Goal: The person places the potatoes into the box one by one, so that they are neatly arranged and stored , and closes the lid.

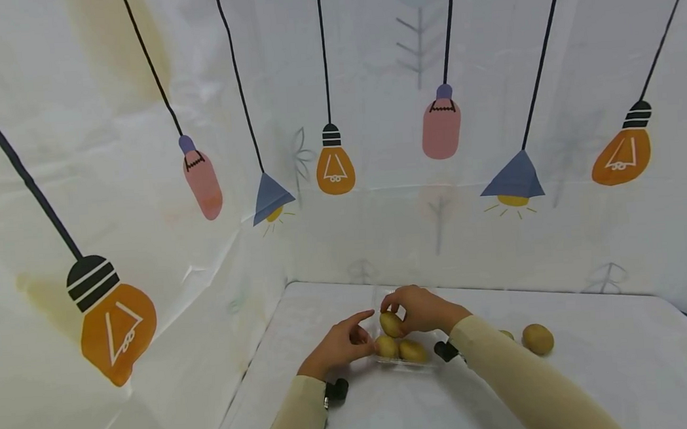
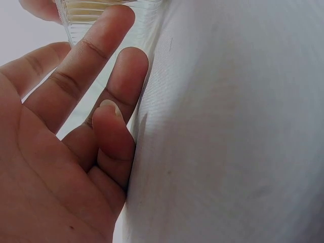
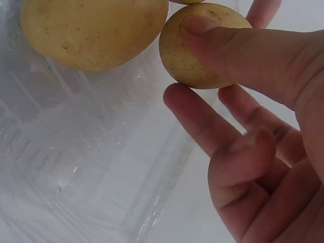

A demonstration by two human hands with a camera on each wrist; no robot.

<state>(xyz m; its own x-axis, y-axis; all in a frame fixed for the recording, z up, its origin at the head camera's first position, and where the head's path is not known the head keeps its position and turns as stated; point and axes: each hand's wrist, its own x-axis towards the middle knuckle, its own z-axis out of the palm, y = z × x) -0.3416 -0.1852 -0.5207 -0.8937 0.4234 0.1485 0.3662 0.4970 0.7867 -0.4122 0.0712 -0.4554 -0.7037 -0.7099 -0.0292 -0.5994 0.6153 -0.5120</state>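
Observation:
Several yellow-brown potatoes lie in a clear plastic container point(image 3: 101, 167). In the head view, two of them, a left potato point(image 1: 386, 347) and a right potato point(image 1: 413, 351), sit at the near side. My right hand point(image 1: 423, 309) pinches another potato point(image 3: 202, 61) between thumb and fingers, just above and behind these two. At the container's left side is my left hand point(image 1: 341, 344), its index finger extended and its thumb close to the left potato. Seen from the left wrist, the fingers point(image 2: 86, 61) lie beside the ribbed container wall, some loosely bent, with nothing gripped among them.
To the right of the container, a loose potato point(image 1: 537, 339) rests on the white table point(image 1: 601, 369). Another potato point(image 1: 507, 334) is partly hidden behind the right sleeve. White sheets printed with hanging lamps point(image 1: 334, 162) enclose the table's left and back.

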